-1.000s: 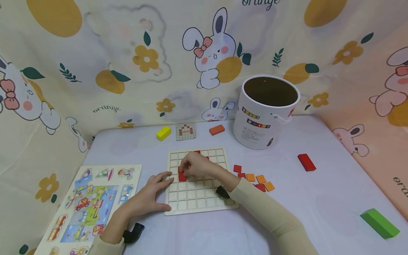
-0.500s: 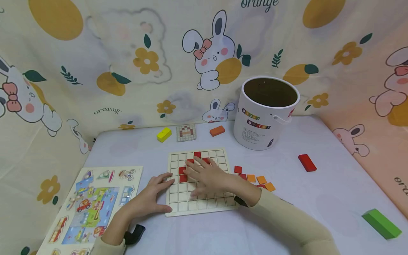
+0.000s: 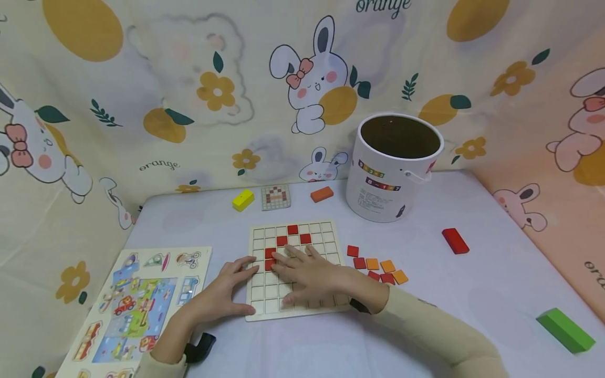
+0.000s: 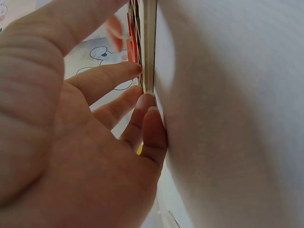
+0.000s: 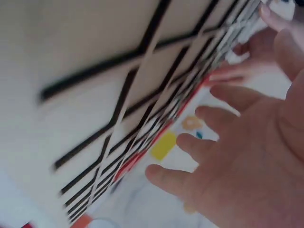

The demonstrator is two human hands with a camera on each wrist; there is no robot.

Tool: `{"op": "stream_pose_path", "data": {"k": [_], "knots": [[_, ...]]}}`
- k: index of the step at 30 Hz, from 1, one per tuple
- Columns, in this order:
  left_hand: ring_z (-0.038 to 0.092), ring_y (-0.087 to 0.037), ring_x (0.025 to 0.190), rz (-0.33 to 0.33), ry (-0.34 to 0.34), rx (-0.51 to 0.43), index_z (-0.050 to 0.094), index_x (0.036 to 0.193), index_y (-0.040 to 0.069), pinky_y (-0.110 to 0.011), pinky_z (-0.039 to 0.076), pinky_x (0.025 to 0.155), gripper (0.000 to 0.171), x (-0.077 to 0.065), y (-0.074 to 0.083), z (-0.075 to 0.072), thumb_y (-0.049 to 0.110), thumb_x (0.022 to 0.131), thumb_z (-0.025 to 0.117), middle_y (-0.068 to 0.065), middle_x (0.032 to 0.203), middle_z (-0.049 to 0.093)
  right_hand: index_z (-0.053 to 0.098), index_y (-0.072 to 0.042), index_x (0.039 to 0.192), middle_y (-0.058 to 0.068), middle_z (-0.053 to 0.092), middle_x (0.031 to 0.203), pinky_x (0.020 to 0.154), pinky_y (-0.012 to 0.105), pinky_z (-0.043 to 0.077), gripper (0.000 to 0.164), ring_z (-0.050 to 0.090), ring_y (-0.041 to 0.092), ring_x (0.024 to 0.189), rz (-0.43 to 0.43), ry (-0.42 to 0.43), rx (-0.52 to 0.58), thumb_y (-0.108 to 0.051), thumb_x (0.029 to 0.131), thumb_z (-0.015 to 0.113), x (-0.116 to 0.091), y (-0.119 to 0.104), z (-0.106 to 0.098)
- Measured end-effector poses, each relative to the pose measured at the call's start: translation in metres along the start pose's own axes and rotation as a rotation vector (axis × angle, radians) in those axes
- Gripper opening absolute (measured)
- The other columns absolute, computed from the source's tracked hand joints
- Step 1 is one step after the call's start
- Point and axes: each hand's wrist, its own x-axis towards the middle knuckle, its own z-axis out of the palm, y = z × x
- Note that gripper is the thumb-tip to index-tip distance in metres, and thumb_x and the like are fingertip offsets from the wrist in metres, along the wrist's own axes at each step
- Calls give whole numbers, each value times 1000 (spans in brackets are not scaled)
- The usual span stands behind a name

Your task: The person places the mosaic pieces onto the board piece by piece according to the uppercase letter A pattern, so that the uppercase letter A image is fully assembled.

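A cream grid board (image 3: 264, 306) lies on the table with several red square tiles (image 3: 292, 229) in its upper and left cells. My left hand (image 3: 222, 291) rests at the board's left edge, fingers spread, fingertips touching the edge and thumb at the near corner. In the left wrist view the fingers (image 4: 109, 78) reach the board's side (image 4: 148, 47). Over the middle of the board my right hand (image 3: 314, 275) spreads its fingers, holding nothing and hiding several cells. The right wrist view shows those fingers (image 5: 204, 147) extended beside the grid face (image 5: 95, 118).
Loose red tiles (image 3: 352, 251) and orange tiles (image 3: 372, 263) lie right of the board. Behind it are a yellow block (image 3: 243, 200), a pattern card (image 3: 276, 197), an orange block (image 3: 322, 194) and a white bucket (image 3: 383, 184). A picture puzzle (image 3: 137, 304) lies left; red (image 3: 456, 241) and green blocks (image 3: 565, 331) lie right.
My right hand has gone from bent fingers at a red tile on the board's left side to spread fingers, farther right and nearer. The left hand stays at the board's edge.
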Motion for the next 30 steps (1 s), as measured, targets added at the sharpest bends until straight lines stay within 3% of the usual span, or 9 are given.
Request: {"op": "stream_pose_path", "data": {"k": [3, 6, 10, 13, 20, 30], "knots": [[27, -33, 141, -6, 2, 0, 48, 148, 6, -56, 32, 112, 92, 0, 1, 0, 41, 72, 88, -9, 161, 28, 42, -15, 152, 9, 29, 162, 117, 61, 15, 72, 20, 31, 149, 6, 87, 94, -45, 92, 68, -8, 18, -11], [27, -32, 141, -11, 0, 5, 47, 148, 6, -55, 32, 112, 92, 1, 1, 1, 41, 73, 87, -8, 161, 27, 57, -8, 138, 12, 48, 144, 111, 57, 30, 54, 41, 32, 135, 31, 177, 252, -23, 89, 75, -22, 44, -23], [26, -32, 141, -10, -4, 8, 46, 149, 7, -56, 33, 111, 93, 1, 1, 1, 42, 73, 87, -8, 161, 26, 64, -4, 124, 8, 58, 126, 103, 52, 43, 38, 51, 30, 119, 94, 254, 506, -1, 86, 72, -45, 82, -30], [27, -32, 141, -14, -2, 8, 47, 149, 7, -56, 33, 111, 93, 0, 1, 1, 43, 73, 87, -8, 161, 27, 65, -4, 121, 9, 61, 121, 97, 47, 49, 36, 54, 31, 113, 160, 287, 613, 3, 86, 68, -60, 104, -28], [28, -32, 141, -17, 5, 16, 48, 148, 6, -55, 33, 111, 94, 0, 0, 2, 43, 71, 88, -8, 161, 28, 66, -2, 119, 12, 63, 115, 88, 36, 52, 36, 54, 29, 105, 219, 294, 651, 0, 84, 73, -75, 129, -13], [27, -32, 142, -24, 4, 15, 49, 147, 6, -54, 33, 111, 93, 0, 2, 2, 41, 71, 88, -8, 161, 28, 66, -3, 118, 8, 62, 112, 82, 31, 51, 32, 54, 27, 98, 185, 286, 640, 1, 87, 72, -76, 130, -5]]}}
